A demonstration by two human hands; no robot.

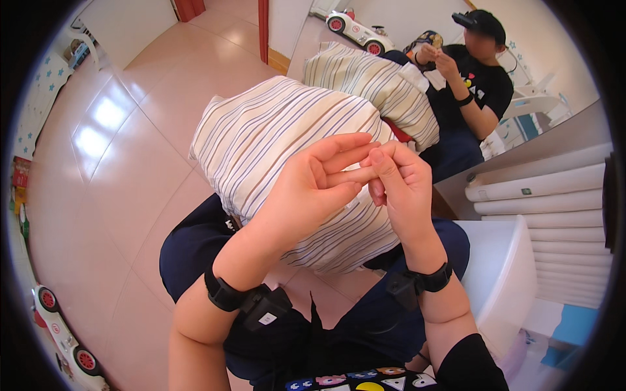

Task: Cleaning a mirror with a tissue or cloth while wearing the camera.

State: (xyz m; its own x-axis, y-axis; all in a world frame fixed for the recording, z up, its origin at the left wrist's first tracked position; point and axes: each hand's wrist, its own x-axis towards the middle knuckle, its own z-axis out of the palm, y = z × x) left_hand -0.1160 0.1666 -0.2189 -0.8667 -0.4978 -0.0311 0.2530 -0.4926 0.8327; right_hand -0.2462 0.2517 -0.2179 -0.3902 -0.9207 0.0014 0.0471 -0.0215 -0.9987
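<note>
My left hand [318, 181] is raised over a cushion-like bundle covered in striped cloth [264, 122], its palm turned inward and its fingers stretched to the right. My right hand [403, 181] pinches a fingertip of my left hand between thumb and fingers. Whether some small item lies between the fingertips cannot be made out. A small white piece [351, 199], perhaps tissue, rests on the striped cloth beneath the hands. Each forearm wears a black strap with a device [266, 307].
A large mirror [552, 122] at the upper right reflects the person and bundle. White radiator-like tubes [562, 189] and a white plastic seat or tub [508, 273] stand at the right. A white toy car [66, 337] is on the tiled floor [98, 229] at the lower left.
</note>
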